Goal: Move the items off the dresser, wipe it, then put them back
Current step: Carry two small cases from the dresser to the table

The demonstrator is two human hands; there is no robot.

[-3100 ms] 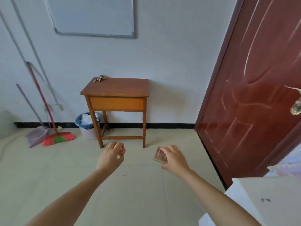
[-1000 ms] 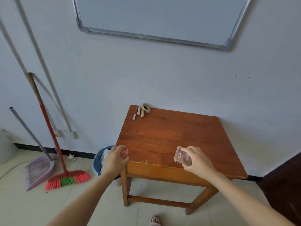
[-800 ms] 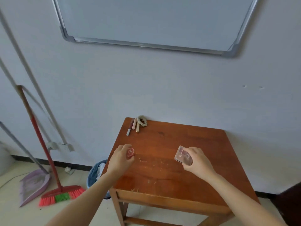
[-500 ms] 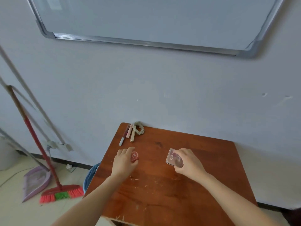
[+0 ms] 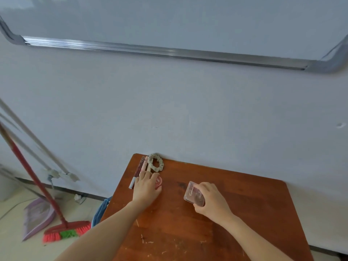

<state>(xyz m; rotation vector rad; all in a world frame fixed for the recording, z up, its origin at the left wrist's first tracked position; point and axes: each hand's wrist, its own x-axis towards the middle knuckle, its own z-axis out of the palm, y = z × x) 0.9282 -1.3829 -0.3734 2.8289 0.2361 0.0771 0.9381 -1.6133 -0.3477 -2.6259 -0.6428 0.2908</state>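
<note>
Both hands (image 5: 146, 191) reached farther (left covers most of pink jar (image 5: 158, 180)).

scrunchie (image 5: 156, 165) back-left on dresser (image 5: 244, 213) | pens (image 5: 138, 171) left of it

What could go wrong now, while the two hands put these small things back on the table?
The left hand sets the round red case close to the pens by the table's left edge; a nudge could roll them off. The clear case in the right hand is tilted and might slip.
</note>
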